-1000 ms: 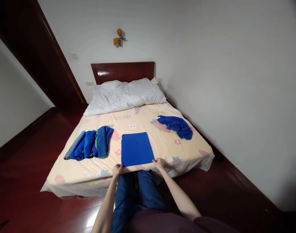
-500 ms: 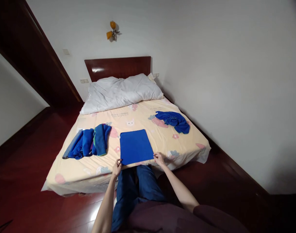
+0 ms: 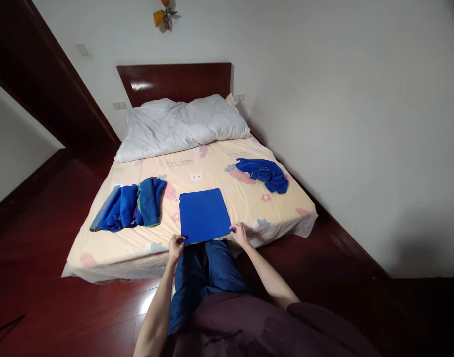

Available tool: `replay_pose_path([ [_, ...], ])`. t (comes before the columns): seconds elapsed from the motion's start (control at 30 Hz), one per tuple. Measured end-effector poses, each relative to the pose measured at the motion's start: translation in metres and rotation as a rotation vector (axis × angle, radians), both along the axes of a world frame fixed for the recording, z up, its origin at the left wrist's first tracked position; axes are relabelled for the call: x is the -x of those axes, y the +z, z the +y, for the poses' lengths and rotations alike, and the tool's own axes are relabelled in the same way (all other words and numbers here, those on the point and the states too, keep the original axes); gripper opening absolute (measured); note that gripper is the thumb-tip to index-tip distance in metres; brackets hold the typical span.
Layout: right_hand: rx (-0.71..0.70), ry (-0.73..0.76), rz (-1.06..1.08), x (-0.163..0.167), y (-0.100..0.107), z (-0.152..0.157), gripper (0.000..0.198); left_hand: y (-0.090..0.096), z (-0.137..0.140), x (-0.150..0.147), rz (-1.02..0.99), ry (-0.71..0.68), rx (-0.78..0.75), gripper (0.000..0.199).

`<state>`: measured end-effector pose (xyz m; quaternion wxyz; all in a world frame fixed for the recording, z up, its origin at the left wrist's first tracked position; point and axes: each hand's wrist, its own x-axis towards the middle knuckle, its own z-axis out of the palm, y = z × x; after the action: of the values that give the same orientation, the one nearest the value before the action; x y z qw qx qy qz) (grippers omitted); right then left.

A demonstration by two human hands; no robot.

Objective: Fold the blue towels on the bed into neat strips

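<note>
A square blue cloth (image 3: 204,215) lies flat near the front edge of the bed, its near side facing me. My left hand (image 3: 176,247) pinches its near left corner, and my right hand (image 3: 239,233) pinches the near right corner. Left of the cloth sits a row of rolled blue towels (image 3: 128,206), one with a green edge and one greyish. To the right, farther back, is a crumpled blue cloth (image 3: 264,173) in a loose heap.
The bed (image 3: 111,248) has a cream sheet with printed pictures. A white quilt (image 3: 182,124) lies bunched against the dark wooden headboard (image 3: 178,82). A wall (image 3: 342,124) runs along the right side. Dark red flooring (image 3: 33,238) surrounds the bed, and my legs stand against its front.
The view has tipped down a little, so the bed and everything on it sit higher in the picture. Both hands still hold the flat cloth's near corners.
</note>
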<state>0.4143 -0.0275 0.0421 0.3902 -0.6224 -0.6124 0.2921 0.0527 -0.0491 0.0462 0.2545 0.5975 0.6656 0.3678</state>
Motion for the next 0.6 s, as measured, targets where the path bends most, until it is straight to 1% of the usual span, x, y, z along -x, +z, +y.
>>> replay_pose_path([
  [0.07, -0.068, 0.041, -0.017, 0.002, 0.002, 0.006, 0.037, 0.004, 0.005, -0.001, 0.019, -0.024, -0.038, 0.025],
  [0.13, -0.14, 0.126, -0.02, 0.003, 0.003, 0.01, 0.049, 0.007, 0.007, -0.001, 0.043, -0.083, -0.094, 0.034],
  [0.17, -0.149, 0.167, 0.0, 0.003, 0.003, 0.011, 0.052, 0.009, 0.008, -0.001, 0.052, -0.12, -0.118, 0.038],
  [0.23, -0.097, 0.207, 0.072, 0.002, 0.002, 0.013, 0.053, 0.01, 0.01, 0.0, 0.037, -0.198, -0.109, 0.038],
  [0.33, 0.008, 0.172, 0.153, 0.002, -0.004, 0.016, 0.047, 0.009, 0.013, -0.001, -0.061, -0.266, 0.025, 0.036],
  [0.43, 0.039, 0.131, 0.182, 0.003, -0.009, 0.023, 0.041, 0.005, 0.018, 0.0, -0.105, -0.244, 0.096, 0.037],
  [0.6, 0.039, 0.077, 0.246, -0.002, -0.011, 0.031, 0.025, 0.003, 0.025, 0.003, -0.074, -0.08, 0.1, 0.034],
])
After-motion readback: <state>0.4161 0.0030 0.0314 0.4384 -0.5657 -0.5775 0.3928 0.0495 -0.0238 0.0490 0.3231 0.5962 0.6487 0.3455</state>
